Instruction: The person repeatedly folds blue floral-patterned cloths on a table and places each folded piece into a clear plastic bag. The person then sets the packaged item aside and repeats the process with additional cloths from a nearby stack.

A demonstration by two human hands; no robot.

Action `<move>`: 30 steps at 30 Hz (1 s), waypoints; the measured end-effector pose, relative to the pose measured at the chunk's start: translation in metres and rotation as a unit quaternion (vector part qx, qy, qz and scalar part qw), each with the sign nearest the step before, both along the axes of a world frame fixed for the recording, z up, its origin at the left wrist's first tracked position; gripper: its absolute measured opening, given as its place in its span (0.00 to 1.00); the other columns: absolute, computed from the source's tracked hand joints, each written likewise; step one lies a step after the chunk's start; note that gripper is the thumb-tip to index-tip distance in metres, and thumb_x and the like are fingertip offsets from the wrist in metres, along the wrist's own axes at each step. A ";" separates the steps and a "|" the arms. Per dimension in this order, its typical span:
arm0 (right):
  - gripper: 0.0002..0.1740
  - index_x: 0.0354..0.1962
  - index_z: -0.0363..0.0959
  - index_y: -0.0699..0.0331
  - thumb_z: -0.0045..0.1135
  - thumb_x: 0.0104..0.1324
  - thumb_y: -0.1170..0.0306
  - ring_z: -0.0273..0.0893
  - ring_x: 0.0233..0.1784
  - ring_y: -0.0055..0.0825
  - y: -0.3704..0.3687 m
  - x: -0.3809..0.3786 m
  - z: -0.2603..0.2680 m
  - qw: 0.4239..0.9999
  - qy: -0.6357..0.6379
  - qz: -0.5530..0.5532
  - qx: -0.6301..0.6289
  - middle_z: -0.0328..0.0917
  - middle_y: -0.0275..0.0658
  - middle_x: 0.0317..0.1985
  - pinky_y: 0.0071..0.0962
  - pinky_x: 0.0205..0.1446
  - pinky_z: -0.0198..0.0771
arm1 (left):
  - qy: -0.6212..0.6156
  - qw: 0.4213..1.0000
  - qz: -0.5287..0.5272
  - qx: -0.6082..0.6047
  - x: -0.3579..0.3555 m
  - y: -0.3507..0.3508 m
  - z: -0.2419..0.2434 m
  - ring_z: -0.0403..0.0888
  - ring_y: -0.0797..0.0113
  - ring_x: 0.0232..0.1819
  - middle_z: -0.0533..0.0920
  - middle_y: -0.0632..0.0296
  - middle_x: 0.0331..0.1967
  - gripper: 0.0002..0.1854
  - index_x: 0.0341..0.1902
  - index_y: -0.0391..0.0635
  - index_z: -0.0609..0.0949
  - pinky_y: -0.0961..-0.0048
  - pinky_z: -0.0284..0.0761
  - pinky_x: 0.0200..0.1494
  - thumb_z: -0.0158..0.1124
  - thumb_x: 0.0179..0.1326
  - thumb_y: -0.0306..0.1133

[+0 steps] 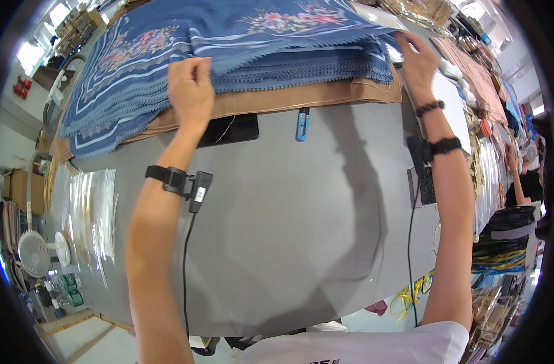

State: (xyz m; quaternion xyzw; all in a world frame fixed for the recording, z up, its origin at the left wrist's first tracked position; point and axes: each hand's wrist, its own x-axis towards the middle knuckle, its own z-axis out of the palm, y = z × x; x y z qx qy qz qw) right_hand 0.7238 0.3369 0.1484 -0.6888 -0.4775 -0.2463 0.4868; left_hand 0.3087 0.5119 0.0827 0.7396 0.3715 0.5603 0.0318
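A stack of blue floral scarves (136, 86) with lace-like edging lies across the far side of the grey table, over brown fabric (286, 101). My left hand (191, 88) pinches the near edge of the top scarf at the middle. At the stack's right end, my right hand (415, 59) grips a corner of that same scarf, its edge raised above the layers below. Close to the fabric lie a black phone-like slab (233, 129), partly under my left wrist with a loose thread over it, and blue thread snips (303, 125).
Clear plastic bags (92, 214) lie at the table's left, near a white fan (34, 253) and bottles (67, 291). To the right are pink fabric (472, 73), more plastic sleeves (487, 182) and another person's hand (512, 157). Cables hang from both my wrist straps.
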 end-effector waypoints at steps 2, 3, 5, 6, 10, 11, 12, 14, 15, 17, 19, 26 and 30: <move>0.12 0.45 0.89 0.61 0.73 0.68 0.65 0.72 0.30 0.10 -0.023 -0.013 0.022 0.992 0.080 0.037 0.095 0.85 0.26 0.29 0.16 0.32 0.66 | -0.027 0.994 -0.098 -0.028 0.014 -0.026 -0.003 0.79 0.65 0.34 0.82 0.62 0.32 0.10 0.38 0.44 0.86 0.68 0.76 0.40 0.69 0.70 0.38; 0.11 0.45 0.89 0.61 0.73 0.67 0.67 0.68 0.27 0.08 -0.034 -0.021 0.033 0.990 0.047 0.014 0.129 0.83 0.25 0.27 0.15 0.28 0.61 | 0.013 0.987 -0.123 -0.106 0.022 -0.039 -0.002 0.81 0.67 0.32 0.84 0.61 0.31 0.12 0.40 0.44 0.88 0.69 0.76 0.38 0.70 0.70 0.41; 0.13 0.45 0.89 0.65 0.75 0.65 0.68 0.70 0.29 0.08 -0.054 -0.038 0.050 0.985 0.015 -0.014 0.173 0.83 0.26 0.28 0.13 0.33 0.63 | 0.010 0.863 -0.272 -0.425 0.034 -0.057 0.006 0.86 0.64 0.34 0.88 0.58 0.32 0.28 0.42 0.37 0.89 0.73 0.79 0.39 0.63 0.73 0.56; 0.12 0.45 0.88 0.66 0.75 0.65 0.70 0.71 0.31 0.08 -0.067 -0.048 0.054 0.982 0.002 0.038 0.186 0.85 0.27 0.31 0.12 0.35 0.65 | -0.049 0.776 -0.324 -0.539 0.038 -0.061 0.012 0.87 0.62 0.40 0.88 0.56 0.39 0.35 0.52 0.31 0.85 0.71 0.81 0.44 0.61 0.73 0.61; 0.11 0.48 0.87 0.66 0.67 0.69 0.78 0.83 0.41 0.16 -0.120 -0.072 0.064 0.990 -0.091 -0.029 0.108 0.90 0.36 0.42 0.19 0.46 0.77 | -0.363 0.634 -0.400 -0.553 0.044 -0.056 0.032 0.84 0.60 0.53 0.84 0.51 0.52 0.40 0.67 0.31 0.73 0.67 0.82 0.50 0.62 0.72 0.59; 0.12 0.50 0.86 0.65 0.62 0.71 0.81 0.84 0.43 0.18 -0.133 -0.075 0.064 0.987 -0.127 0.020 0.098 0.90 0.37 0.46 0.20 0.48 0.77 | -0.410 0.627 -0.394 -0.533 0.040 -0.049 0.036 0.83 0.59 0.55 0.82 0.50 0.54 0.39 0.68 0.31 0.71 0.66 0.82 0.50 0.64 0.72 0.55; 0.14 0.51 0.85 0.65 0.58 0.72 0.84 0.84 0.47 0.19 -0.147 -0.079 0.060 0.986 -0.150 -0.015 0.064 0.89 0.38 0.48 0.21 0.51 0.77 | -0.459 0.615 -0.390 -0.509 0.033 -0.040 0.040 0.82 0.58 0.57 0.80 0.50 0.57 0.38 0.69 0.31 0.68 0.65 0.82 0.51 0.66 0.73 0.52; 0.16 0.55 0.83 0.66 0.55 0.74 0.85 0.83 0.51 0.21 -0.169 -0.081 0.053 0.990 -0.115 0.055 0.059 0.88 0.38 0.51 0.23 0.57 0.77 | -0.513 0.659 -0.282 -0.473 0.017 -0.021 0.046 0.82 0.56 0.55 0.80 0.51 0.56 0.30 0.65 0.32 0.71 0.63 0.82 0.50 0.69 0.71 0.42; 0.17 0.57 0.83 0.65 0.55 0.75 0.83 0.82 0.51 0.19 -0.178 -0.081 0.048 0.995 -0.085 0.030 0.034 0.88 0.38 0.52 0.22 0.56 0.76 | -0.538 0.673 -0.230 -0.452 0.007 -0.014 0.048 0.82 0.55 0.54 0.80 0.51 0.55 0.27 0.63 0.33 0.72 0.62 0.82 0.49 0.71 0.70 0.37; 0.16 0.57 0.83 0.65 0.55 0.76 0.81 0.81 0.49 0.17 -0.192 -0.076 0.038 1.000 -0.013 -0.002 0.014 0.88 0.36 0.51 0.21 0.54 0.76 | -0.565 0.687 -0.160 -0.428 -0.016 -0.001 0.050 0.83 0.56 0.50 0.80 0.49 0.54 0.25 0.60 0.32 0.72 0.59 0.83 0.48 0.72 0.66 0.30; 0.15 0.56 0.84 0.66 0.56 0.76 0.79 0.80 0.48 0.16 -0.203 -0.067 0.025 0.997 -0.010 -0.070 -0.027 0.88 0.34 0.49 0.20 0.53 0.76 | -0.571 0.702 -0.098 -0.414 -0.042 0.012 0.052 0.83 0.55 0.46 0.81 0.49 0.53 0.24 0.59 0.30 0.73 0.58 0.82 0.43 0.71 0.65 0.26; 0.14 0.57 0.82 0.66 0.56 0.78 0.75 0.78 0.55 0.21 -0.252 0.009 -0.008 0.984 0.138 0.017 0.110 0.82 0.40 0.58 0.23 0.63 0.74 | -0.559 0.724 0.060 -0.399 -0.153 0.067 0.031 0.82 0.56 0.40 0.82 0.49 0.47 0.17 0.50 0.32 0.78 0.56 0.76 0.39 0.71 0.61 0.26; 0.16 0.59 0.80 0.67 0.55 0.79 0.73 0.79 0.60 0.27 -0.282 0.055 -0.013 0.921 0.319 0.006 0.222 0.81 0.44 0.61 0.27 0.63 0.75 | -0.594 0.714 0.100 -0.357 -0.259 0.067 0.017 0.87 0.49 0.51 0.85 0.46 0.50 0.21 0.55 0.29 0.79 0.57 0.84 0.51 0.66 0.60 0.26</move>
